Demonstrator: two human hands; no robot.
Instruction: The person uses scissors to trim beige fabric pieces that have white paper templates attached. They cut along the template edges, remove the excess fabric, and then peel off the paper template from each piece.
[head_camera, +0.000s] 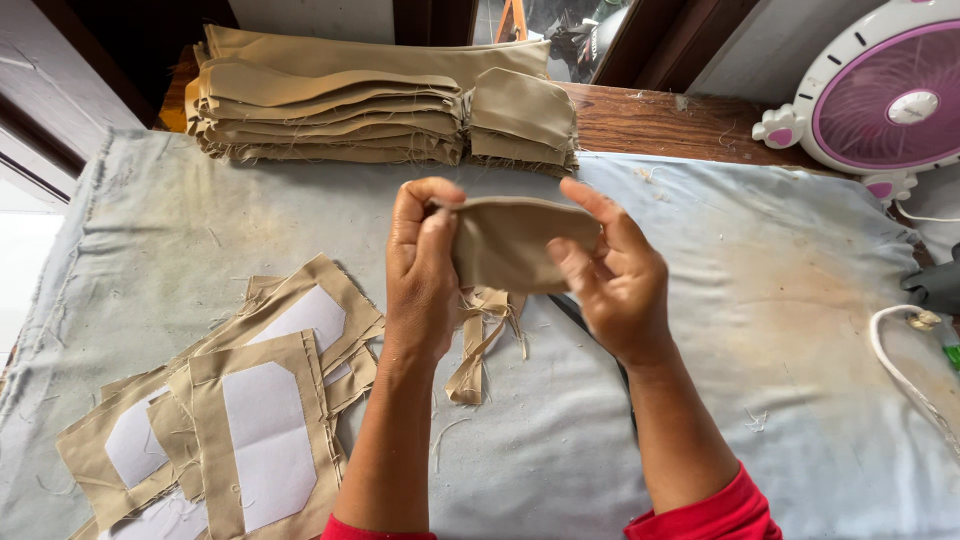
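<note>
The left hand (420, 262) and the right hand (612, 272) both pinch one small folded tan cloth piece (510, 242), held above the tabletop (780, 330) with its pale blue-grey cover. Two stacks of tan cloth (330, 110) lie behind. Several tan pieces with white lining (255, 430) lie at left. One pink-and-white fan (885, 95) stands at right.

Cloth-covered table (760, 300) with tan fabric stacks (330, 110)
</note>
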